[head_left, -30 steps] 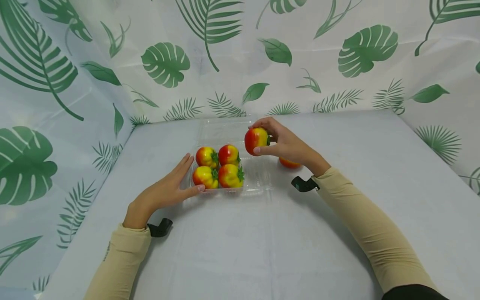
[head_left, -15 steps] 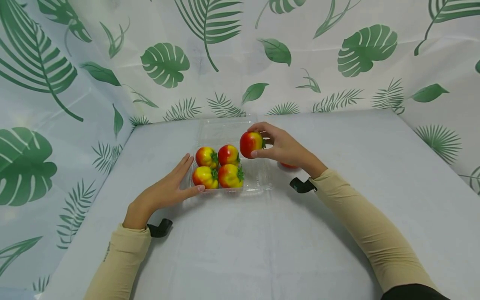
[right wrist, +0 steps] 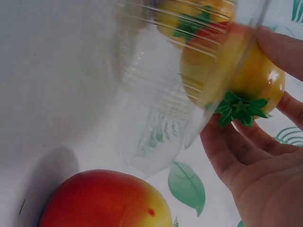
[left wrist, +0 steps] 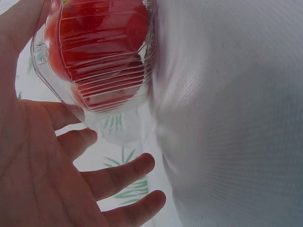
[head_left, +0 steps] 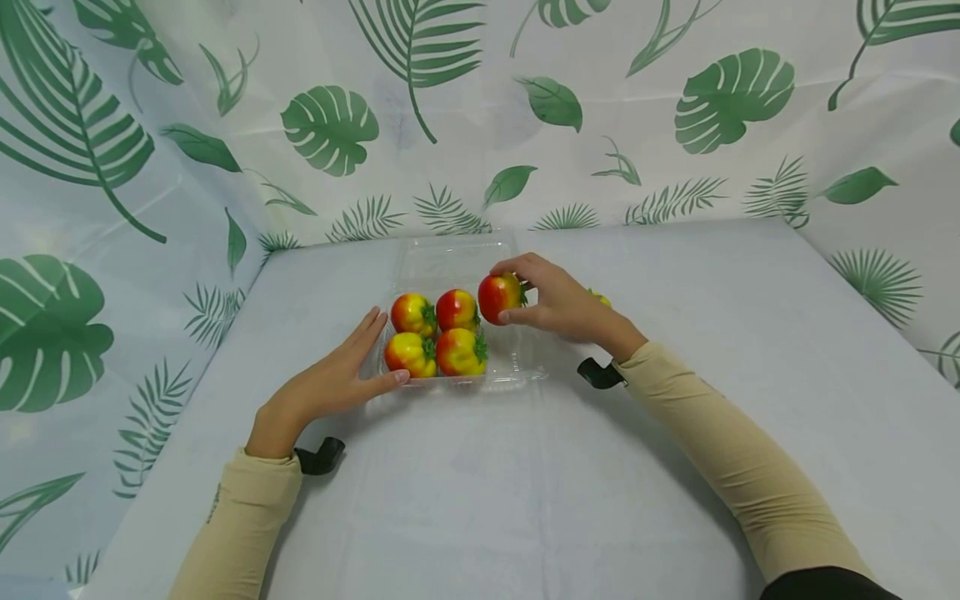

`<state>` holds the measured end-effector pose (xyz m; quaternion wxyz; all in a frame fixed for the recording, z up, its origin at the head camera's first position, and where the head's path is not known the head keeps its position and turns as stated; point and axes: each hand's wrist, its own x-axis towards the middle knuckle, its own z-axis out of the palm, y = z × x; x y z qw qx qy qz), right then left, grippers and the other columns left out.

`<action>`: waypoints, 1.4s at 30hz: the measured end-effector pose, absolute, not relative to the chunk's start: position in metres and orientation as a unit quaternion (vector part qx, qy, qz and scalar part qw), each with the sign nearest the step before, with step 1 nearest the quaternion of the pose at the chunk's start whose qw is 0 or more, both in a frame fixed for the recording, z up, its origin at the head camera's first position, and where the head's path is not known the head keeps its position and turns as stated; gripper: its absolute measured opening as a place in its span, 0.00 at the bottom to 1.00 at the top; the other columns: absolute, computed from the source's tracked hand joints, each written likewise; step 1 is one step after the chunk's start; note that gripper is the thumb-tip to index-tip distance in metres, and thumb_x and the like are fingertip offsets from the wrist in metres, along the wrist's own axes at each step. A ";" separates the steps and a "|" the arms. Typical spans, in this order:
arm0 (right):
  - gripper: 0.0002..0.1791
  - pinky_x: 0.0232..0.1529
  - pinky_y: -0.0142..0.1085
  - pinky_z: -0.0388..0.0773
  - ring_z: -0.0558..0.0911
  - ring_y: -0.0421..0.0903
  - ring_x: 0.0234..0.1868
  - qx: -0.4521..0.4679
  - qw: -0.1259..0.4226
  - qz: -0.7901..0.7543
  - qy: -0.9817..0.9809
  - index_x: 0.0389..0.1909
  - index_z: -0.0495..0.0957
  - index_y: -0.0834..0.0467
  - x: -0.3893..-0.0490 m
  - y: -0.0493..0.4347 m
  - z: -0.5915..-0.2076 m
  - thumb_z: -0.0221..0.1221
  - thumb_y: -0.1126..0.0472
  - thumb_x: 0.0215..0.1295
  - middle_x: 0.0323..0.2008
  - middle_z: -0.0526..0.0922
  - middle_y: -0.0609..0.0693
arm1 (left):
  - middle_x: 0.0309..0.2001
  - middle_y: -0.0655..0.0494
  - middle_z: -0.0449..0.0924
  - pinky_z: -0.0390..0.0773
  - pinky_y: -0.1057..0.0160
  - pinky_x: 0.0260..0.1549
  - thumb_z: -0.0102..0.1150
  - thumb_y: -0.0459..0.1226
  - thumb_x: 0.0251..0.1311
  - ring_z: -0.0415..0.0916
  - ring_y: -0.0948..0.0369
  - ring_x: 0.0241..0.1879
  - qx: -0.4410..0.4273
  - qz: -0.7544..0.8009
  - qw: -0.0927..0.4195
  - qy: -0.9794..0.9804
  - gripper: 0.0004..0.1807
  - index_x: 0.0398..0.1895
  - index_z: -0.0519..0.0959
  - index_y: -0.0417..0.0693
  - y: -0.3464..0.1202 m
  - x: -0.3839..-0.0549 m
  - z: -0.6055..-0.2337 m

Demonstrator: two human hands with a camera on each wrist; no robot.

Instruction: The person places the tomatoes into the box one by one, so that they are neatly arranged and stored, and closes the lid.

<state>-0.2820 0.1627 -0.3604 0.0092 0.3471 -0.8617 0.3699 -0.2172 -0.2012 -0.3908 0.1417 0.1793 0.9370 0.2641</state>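
My right hand (head_left: pixel 558 304) holds a red-and-yellow fruit (head_left: pixel 500 298) with a leafy green cap between thumb and fingers. It is at the back right of a clear plastic box (head_left: pixel 517 354). In the right wrist view the held fruit (right wrist: pixel 262 78) is partly seen through the box wall; whether it touches the box floor I cannot tell. Several like fruits (head_left: pixel 461 352) sit in two rows in the box's left and middle. My left hand (head_left: pixel 337 383) rests at the box's left side, fingers fairly straight, thumb near the front edge. In the left wrist view its fingers (left wrist: pixel 120 179) are spread.
Behind the box lies its clear lid (head_left: pixel 450 260), opened flat toward the wall. Another fruit (right wrist: pixel 106 201) lies on the white table (head_left: pixel 450 492) to the right of the box, mostly hidden by my right hand in the head view. A leaf-patterned cloth (head_left: pixel 450 167) hangs behind and at the sides.
My right hand has moved left and down with the fruit, into line with the back row in the box. My left hand and the other boxed fruits have stayed put.
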 end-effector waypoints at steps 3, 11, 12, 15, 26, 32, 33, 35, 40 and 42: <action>0.32 0.61 0.57 0.81 0.75 0.58 0.63 0.329 0.002 0.353 -0.876 0.70 0.74 0.59 -0.281 0.161 -0.361 0.72 0.60 0.68 0.65 0.74 0.61 | 0.88 0.51 0.28 0.49 0.37 0.78 0.58 0.70 0.67 0.35 0.46 0.86 0.178 0.265 0.142 0.937 0.63 0.89 0.36 0.51 -0.201 -0.217 -0.391; 0.34 0.65 0.57 0.78 0.74 0.59 0.64 0.316 -0.005 0.334 -0.888 0.69 0.72 0.62 -0.281 0.158 -0.363 0.75 0.60 0.66 0.64 0.71 0.62 | 0.88 0.52 0.28 0.48 0.37 0.78 0.57 0.70 0.68 0.35 0.47 0.86 0.179 0.265 0.142 0.937 0.63 0.89 0.36 0.52 -0.201 -0.216 -0.390; 0.34 0.65 0.56 0.78 0.74 0.59 0.64 0.316 -0.005 0.332 -0.889 0.69 0.72 0.62 -0.281 0.157 -0.364 0.75 0.60 0.66 0.64 0.71 0.62 | 0.88 0.52 0.28 0.48 0.37 0.78 0.57 0.71 0.68 0.35 0.47 0.86 0.178 0.265 0.142 0.937 0.63 0.89 0.36 0.52 -0.201 -0.216 -0.390; 0.33 0.66 0.54 0.79 0.74 0.57 0.64 0.317 -0.005 0.323 -0.892 0.68 0.71 0.62 -0.282 0.156 -0.366 0.75 0.60 0.66 0.64 0.72 0.60 | 0.88 0.53 0.28 0.48 0.37 0.78 0.58 0.70 0.68 0.35 0.47 0.86 0.178 0.266 0.142 0.937 0.63 0.89 0.36 0.52 -0.201 -0.216 -0.390; 0.32 0.68 0.52 0.77 0.76 0.59 0.64 0.330 -0.008 0.273 -0.903 0.69 0.72 0.62 -0.282 0.154 -0.369 0.73 0.62 0.69 0.66 0.72 0.61 | 0.88 0.52 0.28 0.49 0.36 0.78 0.58 0.70 0.68 0.35 0.47 0.86 0.178 0.267 0.143 0.936 0.63 0.89 0.36 0.52 -0.201 -0.216 -0.390; 0.31 0.68 0.55 0.76 0.76 0.60 0.62 0.348 0.002 0.249 -0.904 0.69 0.73 0.61 -0.284 0.153 -0.373 0.73 0.61 0.69 0.66 0.73 0.61 | 0.88 0.51 0.28 0.50 0.36 0.78 0.58 0.70 0.67 0.35 0.46 0.86 0.175 0.265 0.144 0.937 0.63 0.89 0.36 0.52 -0.200 -0.216 -0.389; 0.31 0.68 0.56 0.75 0.76 0.60 0.62 0.353 0.005 0.246 -0.903 0.69 0.73 0.61 -0.283 0.153 -0.374 0.73 0.61 0.68 0.66 0.73 0.61 | 0.88 0.52 0.28 0.50 0.36 0.78 0.58 0.70 0.67 0.35 0.46 0.86 0.175 0.264 0.144 0.937 0.63 0.89 0.36 0.52 -0.200 -0.217 -0.390; 0.31 0.69 0.57 0.73 0.76 0.60 0.63 0.360 0.013 0.239 -0.902 0.68 0.74 0.61 -0.282 0.153 -0.374 0.73 0.61 0.68 0.65 0.74 0.61 | 0.88 0.52 0.28 0.50 0.36 0.78 0.58 0.71 0.67 0.35 0.46 0.86 0.176 0.263 0.144 0.938 0.63 0.89 0.36 0.52 -0.201 -0.217 -0.390; 0.30 0.71 0.59 0.68 0.76 0.59 0.64 0.374 0.028 0.230 -0.898 0.68 0.74 0.62 -0.281 0.153 -0.374 0.73 0.61 0.68 0.64 0.76 0.61 | 0.88 0.53 0.27 0.50 0.36 0.78 0.57 0.71 0.67 0.36 0.47 0.85 0.175 0.263 0.144 0.938 0.63 0.89 0.35 0.53 -0.201 -0.217 -0.391; 0.30 0.71 0.59 0.67 0.76 0.59 0.65 0.374 0.031 0.228 -0.898 0.67 0.75 0.61 -0.282 0.153 -0.375 0.73 0.61 0.68 0.64 0.76 0.61 | 0.88 0.53 0.27 0.50 0.36 0.78 0.57 0.71 0.67 0.36 0.47 0.85 0.174 0.262 0.145 0.938 0.63 0.89 0.35 0.53 -0.201 -0.217 -0.391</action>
